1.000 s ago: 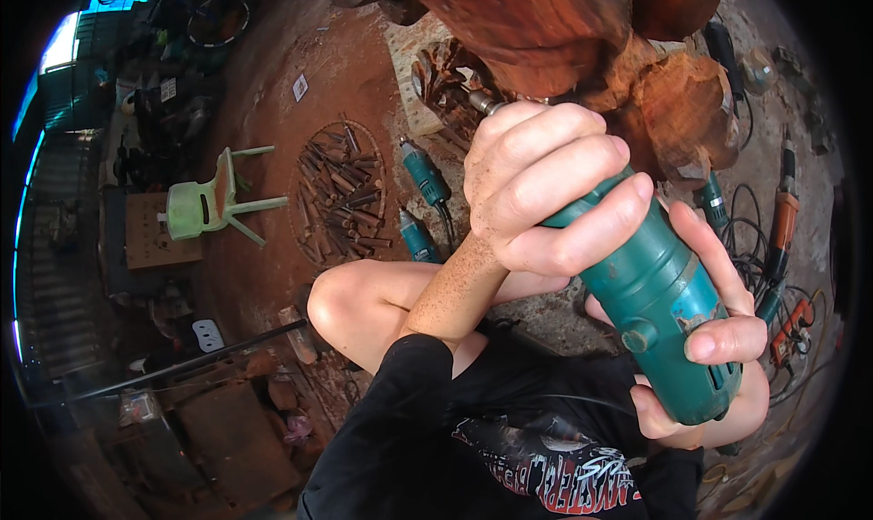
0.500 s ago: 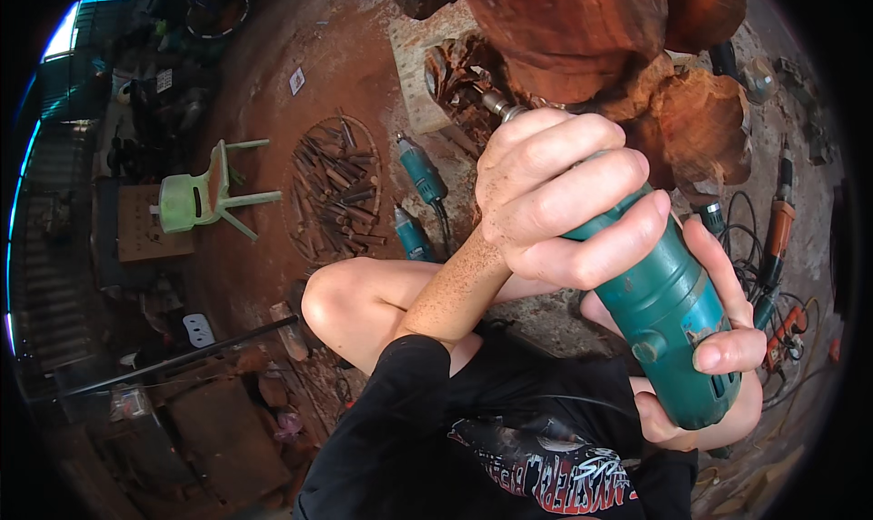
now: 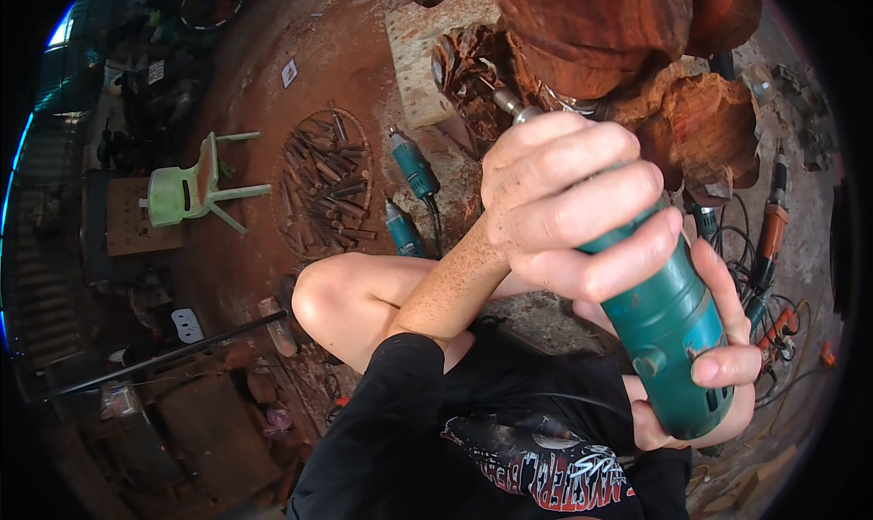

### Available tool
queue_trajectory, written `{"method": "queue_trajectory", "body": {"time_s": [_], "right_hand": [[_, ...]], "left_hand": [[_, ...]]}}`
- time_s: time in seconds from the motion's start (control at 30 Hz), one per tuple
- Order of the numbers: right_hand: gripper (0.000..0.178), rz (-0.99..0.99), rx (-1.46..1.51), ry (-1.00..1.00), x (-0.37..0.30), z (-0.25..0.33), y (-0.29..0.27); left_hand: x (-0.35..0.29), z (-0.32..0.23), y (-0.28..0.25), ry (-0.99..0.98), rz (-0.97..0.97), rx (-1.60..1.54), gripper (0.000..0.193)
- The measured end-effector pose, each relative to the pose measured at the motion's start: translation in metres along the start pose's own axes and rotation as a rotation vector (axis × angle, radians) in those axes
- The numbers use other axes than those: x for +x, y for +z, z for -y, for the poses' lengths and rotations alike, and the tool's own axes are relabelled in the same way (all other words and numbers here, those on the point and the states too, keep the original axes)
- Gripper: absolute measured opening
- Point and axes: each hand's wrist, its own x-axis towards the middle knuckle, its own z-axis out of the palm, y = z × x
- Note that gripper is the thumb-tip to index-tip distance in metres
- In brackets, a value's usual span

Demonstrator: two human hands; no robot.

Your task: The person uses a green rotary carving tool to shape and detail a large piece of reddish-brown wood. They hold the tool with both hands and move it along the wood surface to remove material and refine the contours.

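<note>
A green die grinder lies at a slant in front of me. My left hand is wrapped over its front end, near the metal collet. Around the rear of the body curls my right hand, partly hidden beneath it. The collet and bit point up and left into the rough hollow of a reddish-brown wood carving. Whether the bit tip touches the wood, I cannot tell. Fine wood dust speckles my left forearm.
Two more green grinders lie left of the carving. Beyond them are a basket of bits or wood pieces and a pale green chair. At right, an orange power tool lies among tangled black cables.
The view has shifted slightly, so the carving and both hands appear a little farther right and the chair farther left. My two-handed grip on the grinder is unchanged.
</note>
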Motion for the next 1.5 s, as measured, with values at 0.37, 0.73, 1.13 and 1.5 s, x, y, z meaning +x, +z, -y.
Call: {"method": "queue_trajectory", "body": {"time_s": [0.37,0.73,1.13,1.5], "right_hand": [[0.091,0.015,0.080,-0.168,-0.006,-0.017,0.005],[0.089,0.033,0.109,-0.180,-0.003,-0.018,0.002],[0.088,0.079,0.144,-0.173,0.004,-0.020,-0.002],[0.056,0.093,0.089,-0.205,0.012,-0.023,-0.004]], "left_hand": [[0.000,0.004,0.006,0.051,-0.033,-0.050,0.042],[-0.004,-0.007,0.018,-0.064,-0.187,0.000,0.047],[-0.007,-0.013,0.018,-0.072,-0.204,0.103,0.044],[-0.005,-0.015,-0.003,-0.079,-0.048,0.112,0.050]]}}
